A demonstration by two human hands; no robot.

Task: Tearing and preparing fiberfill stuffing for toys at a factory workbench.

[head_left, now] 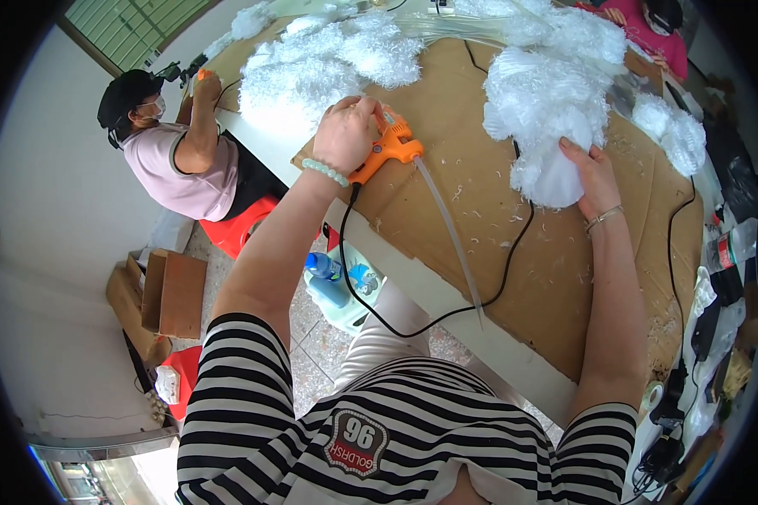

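My left hand (347, 139) is wrapped round the handle of an orange hot glue gun (402, 145) over the cardboard. A long translucent glue stick (448, 220) hangs from the gun's back, reaching past the table's near edge. The gun's nozzle is hidden by my hand. To the right, my right hand (596, 178) grips the edge of a white fluffy tinsel-like piece (543, 101), thumb on top. The part beside my thumb looks smooth and flat. More white fluff lies behind and merges with the piece, so its far end cannot be made out.
Brown cardboard (455, 109) with glue scraps covers the table. A black cord (396, 334) loops over its near edge. White fluffy heaps (312, 71) lie far left. One co-worker (181, 160) sits left, another (648, 34) far right. A blue bottle (322, 268) stands below the table.
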